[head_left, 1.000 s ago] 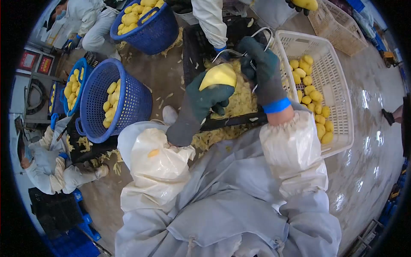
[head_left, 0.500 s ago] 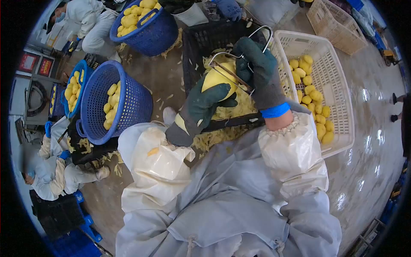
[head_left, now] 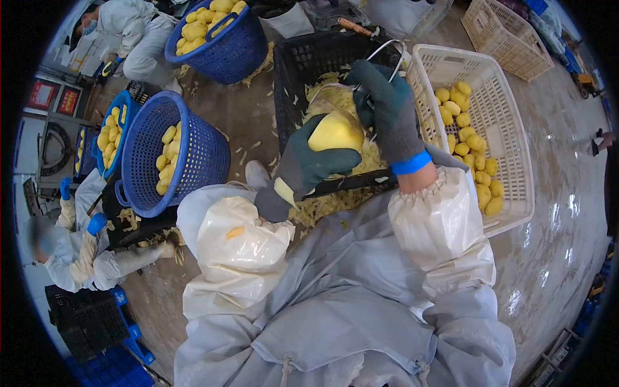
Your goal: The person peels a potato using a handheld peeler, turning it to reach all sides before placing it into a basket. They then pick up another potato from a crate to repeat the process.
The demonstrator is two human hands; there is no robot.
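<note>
Near ten o'clock, yellow potatoes are held in a round blue basket. Near twelve, a big peeled potato is gripped by the left hand, its gloved fingers half curled around it, above peelings in a black crate. Near one, a wire-handled peeler is held in the right hand's bent fingers. Near two, more potatoes are kept in a white crate.
</note>
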